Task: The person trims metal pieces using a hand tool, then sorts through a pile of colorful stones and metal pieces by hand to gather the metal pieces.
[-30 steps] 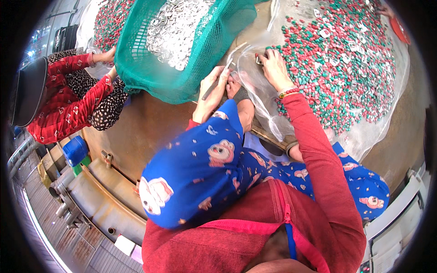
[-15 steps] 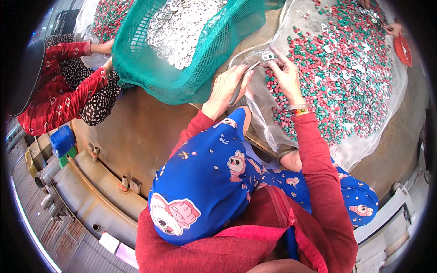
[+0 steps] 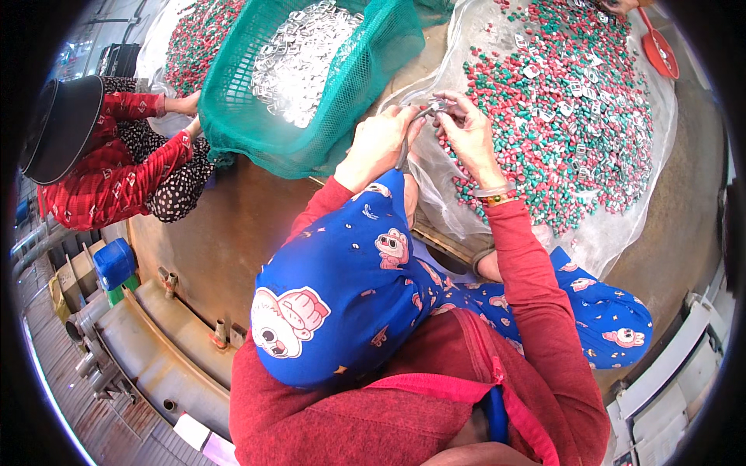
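Observation:
My left hand (image 3: 378, 146) is closed round a slim dark hand tool (image 3: 403, 154) with a pale metal tip; whether it is pliers or tweezers I cannot tell. Between the fingertips of my right hand (image 3: 471, 141) is a small silver buckle-like metal piece (image 3: 437, 105), partly covered by the fingers. The tool's tip meets this piece or lies right beside it. Both hands are raised close together, just left of a heap of small red and green pieces (image 3: 544, 147) mixed with silver metal pieces, spread on a translucent sheet (image 3: 443, 198).
A green mesh-lined basket (image 3: 233, 128) of silver metal pieces (image 3: 307, 62) stands ahead. At left sits a person in red sleeves (image 3: 132, 167), hands at the basket's edge. Another person's hand (image 3: 619, 6) is by a red scoop (image 3: 660, 54). Rusty metal tanks (image 3: 167, 342) lie lower left.
The silver piece and right hand have moved left, closer to my left hand. The right fingers now curl over the piece, and the tool tip has come onto or beside it. The view has shifted slightly.

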Tool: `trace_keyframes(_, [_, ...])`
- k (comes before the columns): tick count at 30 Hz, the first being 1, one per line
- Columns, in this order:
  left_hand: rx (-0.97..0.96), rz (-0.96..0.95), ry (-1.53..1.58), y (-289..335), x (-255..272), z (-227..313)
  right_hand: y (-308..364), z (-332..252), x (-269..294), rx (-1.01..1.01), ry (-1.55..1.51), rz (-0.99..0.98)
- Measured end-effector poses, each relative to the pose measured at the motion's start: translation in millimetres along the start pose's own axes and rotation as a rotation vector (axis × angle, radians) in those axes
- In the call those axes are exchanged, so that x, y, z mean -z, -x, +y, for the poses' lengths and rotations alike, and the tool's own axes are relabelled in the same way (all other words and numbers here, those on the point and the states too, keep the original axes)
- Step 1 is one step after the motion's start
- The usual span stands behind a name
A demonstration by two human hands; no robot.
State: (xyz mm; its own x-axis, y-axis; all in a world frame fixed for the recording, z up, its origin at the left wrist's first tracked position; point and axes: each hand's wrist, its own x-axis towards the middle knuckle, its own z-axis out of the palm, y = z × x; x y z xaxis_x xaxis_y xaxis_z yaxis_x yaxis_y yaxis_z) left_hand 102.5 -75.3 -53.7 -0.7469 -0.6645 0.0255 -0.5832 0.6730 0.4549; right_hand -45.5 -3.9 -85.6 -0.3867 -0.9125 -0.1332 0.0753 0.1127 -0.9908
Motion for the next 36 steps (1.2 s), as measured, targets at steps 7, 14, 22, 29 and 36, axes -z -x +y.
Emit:
trace_keyframes(7, [0.036, -0.007, -0.097, 8.5, 2.1, 0.5, -0.8, 3.2, -13.3, -0.045, -0.089, -0.053])
trace_keyframes(14, [-0.049, 0.041, -0.097, 9.7, -19.7, -7.7, 4.9, 29.9, -21.5, -0.162, -0.458, 0.143])
trace_keyframes(22, [0.064, -0.245, 0.027, 21.4, -71.7, -33.3, 16.8, 83.5, -26.0, -0.277, -0.139, 0.260])
trace_keyframes(29, [0.039, -0.250, -0.077, 17.8, -35.4, -17.1, 17.3, 66.8, -26.4, -0.161, 0.165, 0.194])
trace_keyframes(36, [-0.014, -0.156, -0.070, 14.2, -29.8, -10.5, 15.6, 48.9, -21.6, -0.316, -0.449, 0.218])
